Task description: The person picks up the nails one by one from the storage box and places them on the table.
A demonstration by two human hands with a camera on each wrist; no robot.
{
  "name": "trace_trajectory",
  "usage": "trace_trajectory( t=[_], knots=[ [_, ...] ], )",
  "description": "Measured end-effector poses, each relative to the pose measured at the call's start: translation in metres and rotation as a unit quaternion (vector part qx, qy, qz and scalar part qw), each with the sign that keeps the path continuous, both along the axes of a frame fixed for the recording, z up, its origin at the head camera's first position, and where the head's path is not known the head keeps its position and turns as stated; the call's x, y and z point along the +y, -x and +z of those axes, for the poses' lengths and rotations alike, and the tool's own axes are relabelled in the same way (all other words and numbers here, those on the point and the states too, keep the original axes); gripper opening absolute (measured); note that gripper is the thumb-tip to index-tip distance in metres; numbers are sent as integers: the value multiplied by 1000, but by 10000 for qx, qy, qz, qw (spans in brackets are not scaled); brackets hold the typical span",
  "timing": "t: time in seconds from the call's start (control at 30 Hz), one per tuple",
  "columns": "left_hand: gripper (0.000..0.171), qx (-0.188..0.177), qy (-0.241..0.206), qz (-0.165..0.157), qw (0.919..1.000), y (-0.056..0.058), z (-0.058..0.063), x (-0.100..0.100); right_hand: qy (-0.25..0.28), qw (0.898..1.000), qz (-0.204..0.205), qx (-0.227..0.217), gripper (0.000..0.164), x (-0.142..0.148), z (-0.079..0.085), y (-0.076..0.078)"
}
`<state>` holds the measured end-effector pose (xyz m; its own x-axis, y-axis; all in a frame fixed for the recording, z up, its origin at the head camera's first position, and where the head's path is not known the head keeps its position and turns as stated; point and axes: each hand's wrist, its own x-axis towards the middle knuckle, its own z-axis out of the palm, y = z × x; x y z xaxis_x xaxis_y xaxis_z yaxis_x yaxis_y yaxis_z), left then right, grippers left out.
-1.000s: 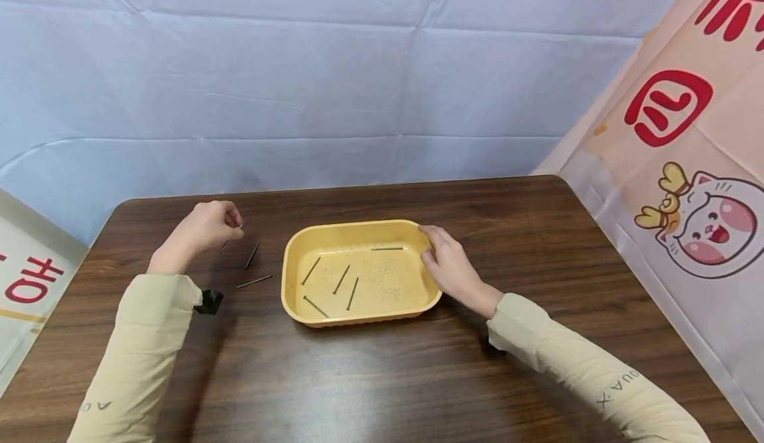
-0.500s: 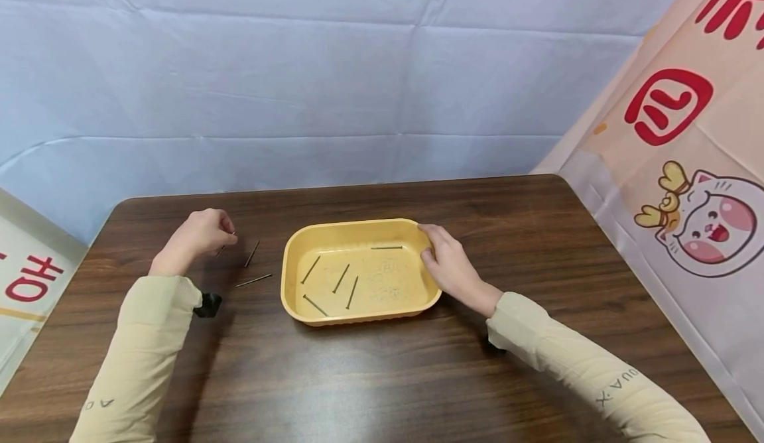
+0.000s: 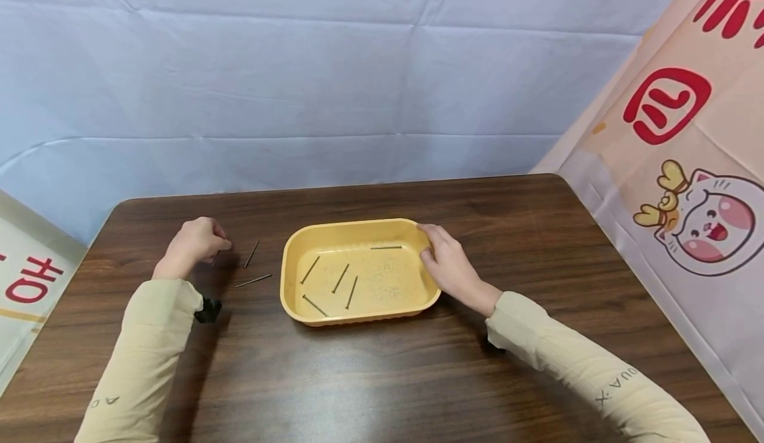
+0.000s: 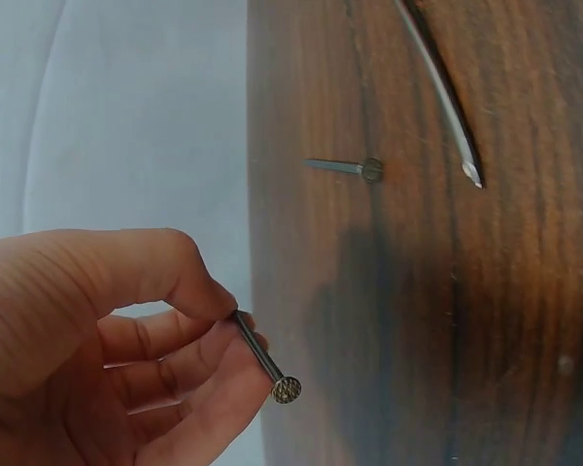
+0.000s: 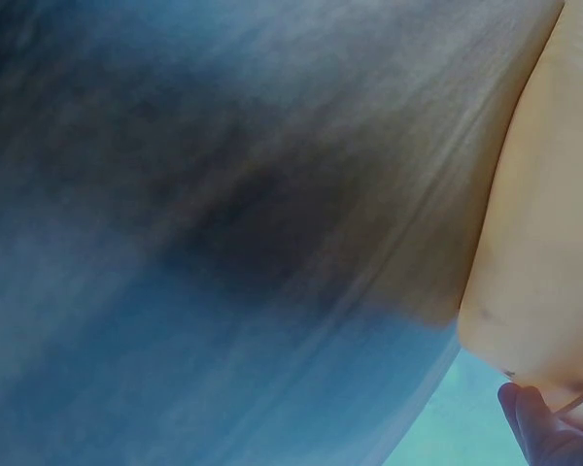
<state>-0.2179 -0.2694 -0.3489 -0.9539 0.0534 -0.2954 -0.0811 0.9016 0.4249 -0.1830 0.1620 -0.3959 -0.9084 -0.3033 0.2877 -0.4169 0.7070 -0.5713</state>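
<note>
Between thumb and fingers, my left hand (image 3: 193, 243) pinches a nail (image 4: 260, 349), its round textured head pointing away from the thumb in the left wrist view. Just right of that hand, two more nails lie on the table, one slanted (image 3: 251, 254) and one flatter (image 3: 253, 280). My right hand (image 3: 451, 264) grips the right rim of a yellow plastic tray (image 3: 352, 320), thumb over the inner side. Several dark nails lie scattered on the tray floor, among them a nail (image 3: 386, 248) by the back wall.
A dark wood-grain table (image 3: 358, 377) carries everything. Behind it hangs a pale cloth (image 3: 298, 98), and a printed banner (image 3: 686, 138) with red characters and a cartoon stands at the right. A black strap (image 3: 208, 310) shows at the left cuff.
My left hand has drifted left and slightly down with the nail between its fingers. The right hand, the tray and the nails in it have kept their places.
</note>
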Motion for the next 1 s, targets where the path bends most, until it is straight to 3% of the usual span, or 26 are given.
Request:
trace_trajectory(
  t=[0.43,1.0],
  knots=[
    [25,-275,-56,345,9990,0,-9,-4,-28,10000,-17,-84,43,0,0,-1],
    [21,-386,-235,401,9982,0,-20,-8,-6,9999,-41,-144,42,0,0,-1]
  ],
)
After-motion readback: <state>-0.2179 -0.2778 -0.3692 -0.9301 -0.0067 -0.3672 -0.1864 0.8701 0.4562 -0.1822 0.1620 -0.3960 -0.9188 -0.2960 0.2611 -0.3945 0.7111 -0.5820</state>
